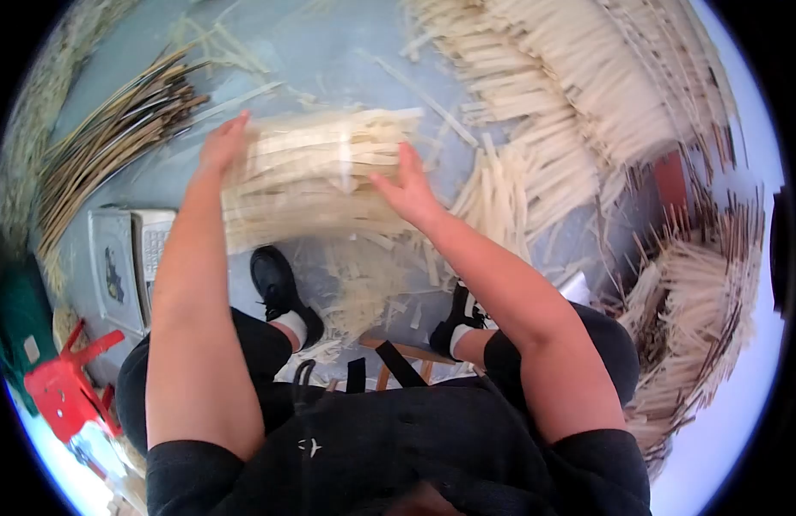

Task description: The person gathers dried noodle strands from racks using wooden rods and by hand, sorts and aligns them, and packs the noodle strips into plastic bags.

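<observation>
A bundle of pale, flat strips (299, 155) with a white band round it lies crosswise in front of me, smeared by motion. More strips (286, 215) show just below it, also blurred. My left hand (222, 148) is at the bundle's left end, its fingers stretched out along that end. At the right end is my right hand (407, 187), with thumb and fingers spread apart beside the strip ends. Whether either palm presses on the bundle I cannot tell.
Brown sticks (127, 138) lie at the left, above a scale with a keypad (131, 262). A large pile of pale strips (578, 95) covers the upper right. More bundles (694, 310) stand at right. A red stool (67, 387) is at lower left. Loose strips litter the floor (329, 43).
</observation>
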The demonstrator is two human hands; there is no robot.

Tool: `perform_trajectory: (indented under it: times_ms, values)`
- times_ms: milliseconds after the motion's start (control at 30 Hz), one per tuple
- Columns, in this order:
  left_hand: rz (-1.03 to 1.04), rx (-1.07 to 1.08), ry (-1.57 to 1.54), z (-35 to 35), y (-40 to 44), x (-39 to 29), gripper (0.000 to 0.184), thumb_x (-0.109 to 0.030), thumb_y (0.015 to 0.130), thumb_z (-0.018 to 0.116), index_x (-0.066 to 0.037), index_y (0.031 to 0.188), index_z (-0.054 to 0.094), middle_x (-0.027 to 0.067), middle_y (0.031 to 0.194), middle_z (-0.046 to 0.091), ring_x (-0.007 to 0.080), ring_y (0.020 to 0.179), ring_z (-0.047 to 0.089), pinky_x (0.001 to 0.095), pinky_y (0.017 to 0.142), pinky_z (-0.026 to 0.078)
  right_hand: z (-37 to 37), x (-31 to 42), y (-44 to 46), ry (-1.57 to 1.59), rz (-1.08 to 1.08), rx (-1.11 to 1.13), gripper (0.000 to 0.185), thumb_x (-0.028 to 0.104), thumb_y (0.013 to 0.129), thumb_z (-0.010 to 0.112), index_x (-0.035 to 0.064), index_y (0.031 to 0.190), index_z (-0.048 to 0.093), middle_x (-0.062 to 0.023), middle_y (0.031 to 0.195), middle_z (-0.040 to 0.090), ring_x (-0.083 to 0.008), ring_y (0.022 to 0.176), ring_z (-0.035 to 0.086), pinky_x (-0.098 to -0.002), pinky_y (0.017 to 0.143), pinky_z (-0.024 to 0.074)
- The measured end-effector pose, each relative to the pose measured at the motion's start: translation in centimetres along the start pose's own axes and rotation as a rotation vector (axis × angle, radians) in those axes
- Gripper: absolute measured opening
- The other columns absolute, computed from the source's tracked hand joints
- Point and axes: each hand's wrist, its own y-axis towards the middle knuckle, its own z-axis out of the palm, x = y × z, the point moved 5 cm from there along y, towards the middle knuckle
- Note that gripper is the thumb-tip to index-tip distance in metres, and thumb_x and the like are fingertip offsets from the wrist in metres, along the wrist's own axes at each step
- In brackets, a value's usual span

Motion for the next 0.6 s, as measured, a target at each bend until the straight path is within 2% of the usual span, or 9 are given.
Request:
perform_trajectory:
  times_ms: [100,133,167,200,267,300,367,433,600]
  values:
    - [-0.019,0.029,-0.142,0.4,1.0,-0.1,0.066,-0.064,0.086,0.046,-0.019,0.135,0.052,0.0176,0.142,0.044,0.0307,0.133,0.038,0.0425,0.11,0.029,-3.7,1.7,0.2,0.177,0.113,0.065,0.088,0.041,0.081,0.068,0.0057,0.147,0.022,-0.0247,0.144,0.032,-0.0359,0.135,0.032,-0.0384,0.11,0.0293]
    - [0.033,-0.113,0.177,0.2,0.8,-1.3,0.062,-0.062,0.087,0.047,-0.019,0.131,0.055,0.0171,0.141,0.044,0.0303,0.134,0.037,0.0423,0.109,0.03,-5.0,1.7,0.2,0.365,0.181,0.114,0.086,0.039,0.081,0.068,0.0045,0.146,0.023,-0.0247,0.143,0.035,-0.0359,0.133,0.035,-0.0384,0.109,0.0311]
    - [0.085,-0.259,0.495,0.1,0.4,-2.6,0.057,-0.059,0.087,0.049,-0.02,0.128,0.058,0.0165,0.14,0.045,0.03,0.135,0.036,0.0421,0.108,0.031,-6.5,-0.8,0.9,0.297,0.151,0.018,0.086,0.038,0.081,0.068,0.0046,0.146,0.023,-0.0243,0.142,0.036,-0.0371,0.132,0.036,-0.0397,0.107,0.0326]
    - [0.094,-0.255,0.492,0.7,-0.6,-4.3,0.057,-0.059,0.087,0.049,-0.02,0.128,0.058,0.0165,0.14,0.045,0.03,0.135,0.036,0.0421,0.108,0.031,-8.1,-3.8,1.2,0.227,0.119,-0.077,0.086,0.037,0.08,0.069,0.0047,0.146,0.023,-0.0239,0.141,0.038,-0.0384,0.131,0.038,-0.041,0.106,0.0342]
    - [0.293,-0.567,0.425,1.4,-4.6,-9.5,0.049,-0.05,0.088,0.055,-0.02,0.126,0.059,0.0143,0.134,0.051,0.032,0.128,0.042,0.0405,0.108,0.031,-12.9,-7.4,-1.2,-0.253,0.234,-0.402,0.09,0.041,0.075,0.073,0.0034,0.144,0.028,-0.0233,0.14,0.04,-0.037,0.127,0.042,-0.0418,0.103,0.0367]
    - [0.299,-0.564,0.42,2.6,-5.0,-10.5,0.049,-0.05,0.088,0.055,-0.02,0.126,0.059,0.0143,0.134,0.051,0.032,0.128,0.042,0.0405,0.108,0.031,-13.5,-8.7,-2.5,-0.258,0.236,-0.407,0.09,0.041,0.075,0.073,0.0034,0.144,0.028,-0.0233,0.14,0.04,-0.037,0.127,0.042,-0.0418,0.103,0.0367]
    - [0.696,-0.57,0.076,5.0,-6.3,-13.7,0.031,-0.032,0.085,0.062,-0.016,0.112,0.065,0.0125,0.125,0.055,0.0324,0.122,0.045,0.0438,0.103,0.036,-14.6,-11.5,-5.7,-0.658,0.51,-0.523,0.093,0.044,0.069,0.076,0.0008,0.139,0.034,-0.0238,0.135,0.044,-0.0334,0.125,0.044,-0.0408,0.102,0.038]
    - [0.878,-0.538,-0.057,7.4,-11.3,-17.9,0.022,-0.013,0.084,0.062,-0.014,0.106,0.066,0.0092,0.116,0.059,0.0312,0.11,0.051,0.0403,0.097,0.04,-14.2,-13.1,-7.4,-0.724,0.554,-0.516,0.094,0.045,0.067,0.077,-0.0011,0.137,0.036,-0.0236,0.132,0.047,-0.0324,0.122,0.048,-0.0405,0.1,0.0404]
    - [1.054,0.09,-0.279,15.8,-20.1,-23.0,0.018,-0.003,0.083,0.06,-0.011,0.097,0.067,0.0083,0.104,0.061,0.0271,0.102,0.055,0.0354,0.088,0.046,-16.3,-17.7,-7.7,-0.54,0.819,-0.218,0.079,0.04,0.061,0.08,-0.0007,0.123,0.05,-0.0185,0.112,0.06,-0.0315,0.104,0.06,-0.0387,0.088,0.0484]
